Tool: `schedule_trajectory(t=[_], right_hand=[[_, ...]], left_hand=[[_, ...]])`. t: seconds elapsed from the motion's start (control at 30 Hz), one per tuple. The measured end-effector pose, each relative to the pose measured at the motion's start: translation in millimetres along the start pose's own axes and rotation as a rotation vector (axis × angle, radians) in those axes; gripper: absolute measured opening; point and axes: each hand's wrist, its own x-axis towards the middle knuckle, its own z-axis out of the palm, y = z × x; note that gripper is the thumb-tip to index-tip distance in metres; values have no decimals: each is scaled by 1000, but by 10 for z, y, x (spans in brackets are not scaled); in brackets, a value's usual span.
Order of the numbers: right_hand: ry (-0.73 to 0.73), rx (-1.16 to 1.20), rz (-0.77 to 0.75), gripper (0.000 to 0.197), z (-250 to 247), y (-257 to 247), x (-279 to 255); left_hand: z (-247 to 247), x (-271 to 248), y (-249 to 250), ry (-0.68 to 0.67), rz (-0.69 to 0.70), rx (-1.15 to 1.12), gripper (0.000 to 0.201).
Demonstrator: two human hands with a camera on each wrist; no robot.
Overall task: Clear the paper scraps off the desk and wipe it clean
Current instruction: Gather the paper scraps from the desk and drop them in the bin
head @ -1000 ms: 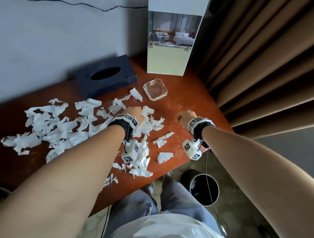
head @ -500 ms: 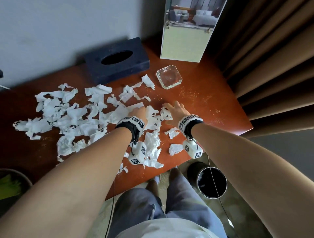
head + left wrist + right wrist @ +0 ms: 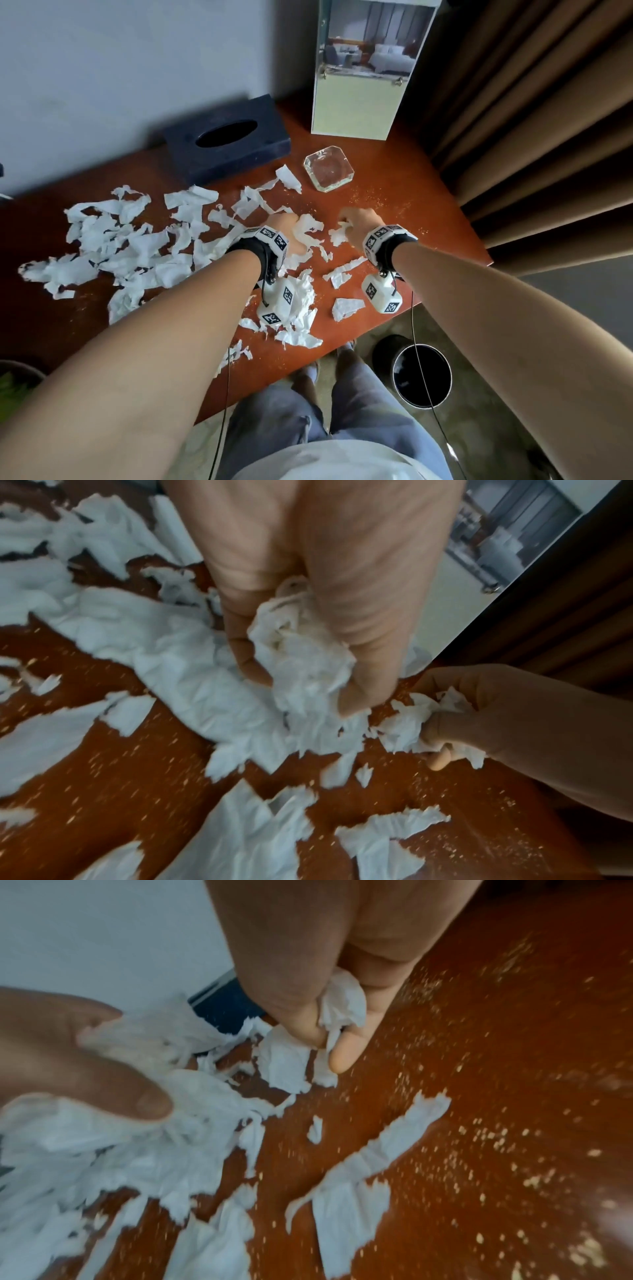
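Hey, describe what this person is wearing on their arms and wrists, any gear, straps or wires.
Both forearms are bare, no sleeves. Each wrist carries a black strap topped with white blocks printed with black square code markers. A white marker cube hangs under each wrist, and a thin dark cable trails down from it. The left hand and right hand are ungloved.

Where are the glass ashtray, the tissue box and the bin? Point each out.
glass ashtray [image 3: 329, 168]: head view, on its clear centre.
tissue box [image 3: 239, 150]: head view, on its dark top beside the slot.
bin [image 3: 397, 353]: head view, on its black rim.
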Motion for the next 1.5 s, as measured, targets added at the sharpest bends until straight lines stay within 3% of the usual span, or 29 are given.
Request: schedule_trajectory(t=[0.1, 0.27, 0.43, 0.6, 0.83, 1.13, 1.3, 1.43, 1.5], right_hand=[[36, 67, 14, 50, -285, 37, -155], [150, 119, 98, 41, -681, 187, -448], [284, 161, 177, 47, -978, 508, -842], [347, 185, 254, 44, -1050, 927, -1300], [368, 266, 380, 42, -728, 1863, -2206], [278, 427, 557, 37, 333, 3087, -3161], [212, 491, 656, 35, 1081, 3625, -3243], [150, 573, 716, 34, 1745, 4003, -3068], [146, 610, 750, 33, 2110, 4210, -2877]], left_hand=[[-263, -32, 211, 37, 32, 71, 44], [-602, -271, 691, 113, 139, 101, 18], [-734, -470, 1321, 141, 250, 156, 31], [-540, -742, 1906, 150, 328, 142, 22], [323, -1101, 2797, 36, 430, 167, 19], [1958, -1530, 3524, -135, 488, 360, 11], [2864, -1398, 3543, -242, 431, 435, 20], [3570, -1092, 3424, -330, 439, 484, 12], [3981, -812, 3349, -365, 435, 521, 23]])
